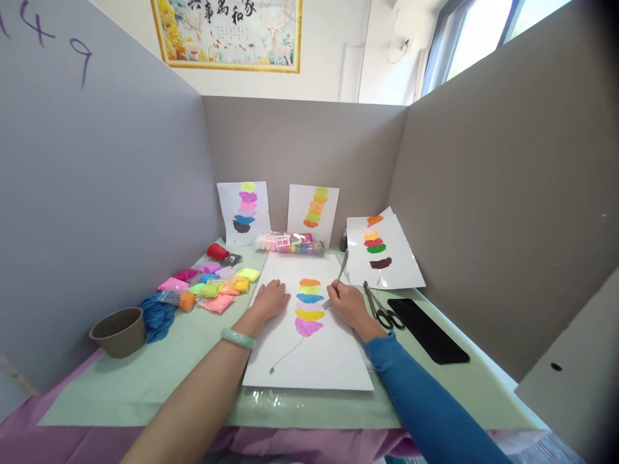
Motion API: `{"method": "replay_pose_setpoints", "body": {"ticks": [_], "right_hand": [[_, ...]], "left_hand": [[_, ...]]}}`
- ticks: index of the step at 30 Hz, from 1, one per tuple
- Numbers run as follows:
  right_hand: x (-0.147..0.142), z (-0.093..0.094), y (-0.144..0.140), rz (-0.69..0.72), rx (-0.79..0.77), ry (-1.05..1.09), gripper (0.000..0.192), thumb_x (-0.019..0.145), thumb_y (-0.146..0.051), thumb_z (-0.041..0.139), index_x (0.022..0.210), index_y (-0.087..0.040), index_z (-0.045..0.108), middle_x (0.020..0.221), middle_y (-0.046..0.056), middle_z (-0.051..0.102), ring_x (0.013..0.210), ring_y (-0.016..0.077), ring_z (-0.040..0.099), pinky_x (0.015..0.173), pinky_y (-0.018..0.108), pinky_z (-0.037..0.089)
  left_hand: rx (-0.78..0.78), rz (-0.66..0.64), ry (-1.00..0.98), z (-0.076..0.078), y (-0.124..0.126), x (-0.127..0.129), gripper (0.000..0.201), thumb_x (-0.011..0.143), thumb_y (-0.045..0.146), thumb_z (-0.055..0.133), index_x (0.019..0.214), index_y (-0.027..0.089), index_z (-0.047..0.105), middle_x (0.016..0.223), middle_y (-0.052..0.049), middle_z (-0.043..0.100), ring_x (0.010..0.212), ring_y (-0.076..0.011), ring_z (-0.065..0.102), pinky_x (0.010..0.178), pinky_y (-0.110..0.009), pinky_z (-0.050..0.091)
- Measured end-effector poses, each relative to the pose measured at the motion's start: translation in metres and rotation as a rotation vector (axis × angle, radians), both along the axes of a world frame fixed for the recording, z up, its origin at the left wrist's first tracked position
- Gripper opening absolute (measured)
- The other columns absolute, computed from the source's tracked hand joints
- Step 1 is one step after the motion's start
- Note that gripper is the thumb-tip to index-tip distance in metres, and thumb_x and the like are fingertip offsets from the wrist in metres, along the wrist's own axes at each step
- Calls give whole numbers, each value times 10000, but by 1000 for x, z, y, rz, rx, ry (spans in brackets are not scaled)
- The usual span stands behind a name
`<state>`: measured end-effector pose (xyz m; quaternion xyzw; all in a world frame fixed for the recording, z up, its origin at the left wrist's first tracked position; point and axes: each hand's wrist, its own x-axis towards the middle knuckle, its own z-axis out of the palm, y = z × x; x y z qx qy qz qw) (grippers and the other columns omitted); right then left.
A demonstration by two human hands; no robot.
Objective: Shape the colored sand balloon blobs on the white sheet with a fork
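A sheet of white paper (309, 367) lies in front of me with a stack of flattened colour patches (309, 316), orange at the top and pink-purple at the bottom. From the lowest patch a thin drawn line runs down-left to a small dark mark. My right hand (347, 301) grips a metal fork (342, 267), its tines over the right side of the lilac patch and its handle pointing up and away. Whether the tines touch the patch I cannot tell. My left hand (272, 298) rests on the paper's left side, fingers stretched out, holding nothing.
Bagged coloured clay (210, 289), blue cloth (157, 317) and a brown pot (120, 330) stand left. Scissors (384, 312) and a black phone-like slab (428, 330) lie right. Behind are a clay package (290, 243) and several sheets with patches (314, 209). Grey panels (304, 142) enclose the table.
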<state>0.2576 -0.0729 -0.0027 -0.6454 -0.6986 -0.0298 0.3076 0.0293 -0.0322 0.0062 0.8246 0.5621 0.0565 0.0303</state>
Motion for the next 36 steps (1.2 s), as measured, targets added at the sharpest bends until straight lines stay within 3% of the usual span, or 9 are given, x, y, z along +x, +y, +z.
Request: {"method": "replay_pose_setpoints", "body": {"ticks": [9, 20, 36], "right_hand": [[-2, 2, -2, 73, -102, 35, 271, 945, -288, 358, 891, -202, 610, 745, 49, 666, 718, 171, 599, 615, 257, 284], [-4, -1, -2, 120, -30, 386, 372, 939, -409, 345, 757, -211, 603, 683, 12, 653, 691, 160, 598, 660, 242, 364], [-1, 0, 3, -55, -116, 362, 343, 911, -348, 368, 724, -197, 613, 718, 45, 656, 712, 171, 573, 640, 257, 335]], "left_hand": [[1, 6, -3, 0, -1, 0, 307, 946, 303, 314, 1124, 181, 532, 1341, -136, 481, 1306, -246, 375, 1071, -458, 280], [-1, 7, 11, 1, -1, 1, 297, 945, 291, 315, 1114, 180, 532, 1333, -137, 489, 1291, -241, 395, 1068, -458, 279], [13, 8, 16, -1, 0, 1, 288, 938, 222, 300, 1094, 173, 538, 1302, -147, 503, 1264, -244, 414, 1050, -461, 302]]}}
